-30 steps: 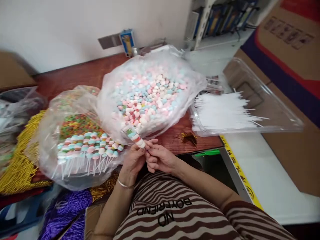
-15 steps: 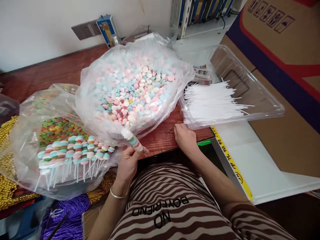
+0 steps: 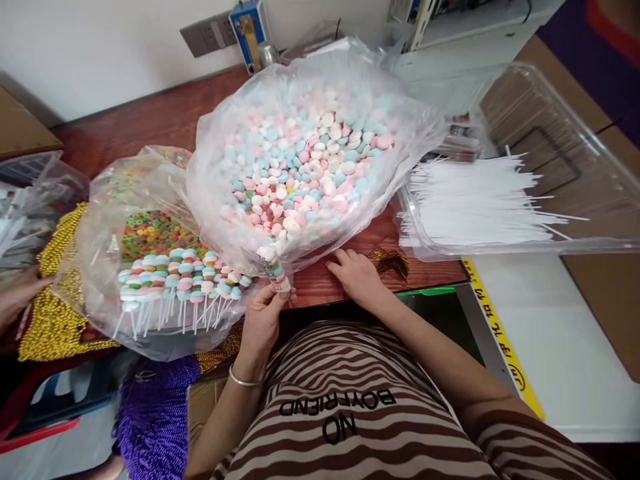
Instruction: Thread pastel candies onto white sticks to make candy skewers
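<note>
My left hand (image 3: pixel 263 317) is closed in a pinch on the lower end of a clear-wrapped candy skewer (image 3: pixel 275 269), its stacked pink, white, green and blue pieces tilted up. To its right, my right hand (image 3: pixel 356 277) hovers by the table edge with thumb and forefinger apart; no object shows in it. Just beyond that hand lies a small bunch of gold twist ties (image 3: pixel 393 265). Behind the skewer spreads a large plastic bag of pastel candies (image 3: pixel 320 160). On the left, finished candy sticks (image 3: pixel 175 277) lie on another clear bag with colourful ring candies (image 3: pixel 155 233).
A clear plastic tray (image 3: pixel 595 247) with many white sticks (image 3: pixel 475 200) stands on the right, by a cardboard box (image 3: pixel 600 293). Gold cords (image 3: pixel 55 320) and purple cords (image 3: pixel 155 413) lie on the left. Another person's hand (image 3: pixel 20 300) reaches in there.
My right hand has moved left, away from the gold twist ties, and its fingers have spread. The wrapped skewer is more upright in my left hand. The view has shifted left; another person's hand appears.
</note>
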Tool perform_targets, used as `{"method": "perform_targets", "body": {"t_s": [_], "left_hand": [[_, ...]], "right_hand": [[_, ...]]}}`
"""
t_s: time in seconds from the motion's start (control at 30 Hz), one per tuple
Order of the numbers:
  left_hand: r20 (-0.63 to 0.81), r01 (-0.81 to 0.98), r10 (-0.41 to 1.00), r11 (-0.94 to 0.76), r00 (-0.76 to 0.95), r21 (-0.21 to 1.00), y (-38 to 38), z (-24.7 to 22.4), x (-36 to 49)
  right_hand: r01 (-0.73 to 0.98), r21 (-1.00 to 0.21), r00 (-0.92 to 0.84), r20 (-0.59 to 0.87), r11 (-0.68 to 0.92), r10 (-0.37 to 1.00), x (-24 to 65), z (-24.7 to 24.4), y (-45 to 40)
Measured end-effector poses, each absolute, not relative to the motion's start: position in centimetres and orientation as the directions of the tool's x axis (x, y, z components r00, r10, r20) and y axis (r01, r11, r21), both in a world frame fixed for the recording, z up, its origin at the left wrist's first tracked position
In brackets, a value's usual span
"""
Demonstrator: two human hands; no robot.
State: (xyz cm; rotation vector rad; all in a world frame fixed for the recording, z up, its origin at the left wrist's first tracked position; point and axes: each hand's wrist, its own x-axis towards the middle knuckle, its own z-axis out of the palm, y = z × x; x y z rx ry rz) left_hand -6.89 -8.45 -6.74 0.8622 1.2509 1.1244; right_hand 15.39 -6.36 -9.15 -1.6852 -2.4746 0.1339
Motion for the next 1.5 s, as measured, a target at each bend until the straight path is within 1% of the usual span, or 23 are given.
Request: {"method": "perform_targets", "body": {"t_s": [0.1, 0.2, 0.27, 0.3, 0.33, 0.37, 0.4, 0.43, 0.47, 0.53, 0.6, 0.7, 0.8, 0.93, 1.07, 1.2, 1.3, 1.4, 1.5], "left_hand": [[-0.289, -0.176, 0.955, 0.274, -0.068, 0.946, -8.5, -6.3, -7.0], [-0.279, -0.167, 0.958, 0.265, -0.065, 0.95, -8.6, -6.0, -7.0], [-0.244, -0.133, 0.968, 0.234, -0.063, 0.963, -8.7, -5.7, -7.1], [-0.219, -0.1, 0.973, 0.211, -0.068, 0.972, -8.7, -5.6, -7.1], [-0.192, -0.056, 0.979, 0.188, -0.072, 0.981, -8.8, -5.4, -7.0], [-0.165, 0.003, 0.984, 0.165, -0.069, 0.986, -8.8, -5.2, -6.9], [-0.134, 0.074, 0.989, 0.138, -0.056, 0.988, -8.8, -5.0, -6.7], [-0.1, 0.145, 0.995, 0.103, -0.03, 0.984, -8.7, -4.7, -6.4], [-0.063, 0.208, 0.998, 0.06, 0.007, 0.976, -8.7, -4.3, -6.0], [0.013, 0.292, 0.997, -0.036, 0.08, 0.956, -8.6, -3.7, -5.0], [0.068, 0.329, 0.993, -0.095, 0.093, 0.939, -8.6, -3.3, -4.1], [0.103, 0.357, 0.994, -0.112, 0.043, 0.928, -8.8, -3.2, -3.4], [0.118, 0.348, 0.992, -0.127, 0.047, 0.929, -9.1, -3.4, -3.4], [0.072, 0.293, 0.995, -0.088, 0.067, 0.952, -9.3, -3.7, -3.5], [0.003, 0.229, 0.999, -0.012, 0.041, 0.973, -9.3, -4.3, -3.6], [-0.125, 0.095, 0.992, 0.123, 0.02, 0.988, -9.1, -5.1, -3.7], [-0.22, -0.082, 0.975, 0.221, 0.013, 0.972, -8.9, -5.4, -3.5], [-0.29, -0.261, 0.957, 0.285, 0.02, 0.922, -8.7, -5.1, -2.8], [-0.317, -0.357, 0.948, 0.296, 0.001, 0.886, -8.6, -4.4, -2.2]], "right_hand": [[0.884, -0.173, -0.421, 0.103, 0.433, 0.901, 15.9, -10.6, -5.5], [0.88, -0.204, -0.409, 0.135, 0.429, 0.903, 16.1, -11.4, -5.3], [0.883, -0.225, -0.383, 0.164, 0.412, 0.909, 16.1, -11.1, -5.9], [0.868, -0.28, -0.366, 0.194, 0.409, 0.91, 16.1, -10.6, -6.4], [0.837, -0.365, -0.346, 0.227, 0.409, 0.911, 16.0, -9.9, -7.1], [0.754, -0.513, -0.311, 0.27, 0.41, 0.911, 15.8, -9.1, -7.8], [0.623, -0.674, -0.265, 0.298, 0.398, 0.917, 15.5, -8.1, -8.5], [0.47, -0.804, -0.221, 0.293, 0.365, 0.93, 15.0, -7.2, -9.1], [0.328, -0.886, -0.198, 0.274, 0.327, 0.941, 14.5, -6.4, -9.6], [0.136, -0.958, -0.19, 0.225, 0.253, 0.956, 13.1, -5.2, -10.3], [0.075, -0.977, -0.161, 0.184, 0.198, 0.97, 11.9, -4.7, -10.4], [0.121, -0.984, -0.061, 0.126, 0.133, 0.99, 10.8, -4.9, -10.1], [0.168, -0.981, -0.02, 0.091, 0.093, 0.996, 10.7, -5.1, -9.9], [0.181, -0.98, -0.01, 0.086, 0.087, 0.996, 10.8, -4.8, -9.9], [0.221, -0.968, -0.013, 0.115, 0.116, 0.993, 10.8, -4.5, -9.8], [0.27, -0.953, -0.029, 0.134, 0.137, 0.991, 10.8, -4.2, -9.6], [0.276, -0.952, -0.043, 0.129, 0.136, 0.991, 10.8, -4.1, -9.6], [0.239, -0.958, -0.057, 0.146, 0.155, 0.988, 10.5, -4.3, -9.7], [0.161, -0.977, 0.004, 0.14, 0.137, 0.99, 10.0, -4.7, -10.0]]}}
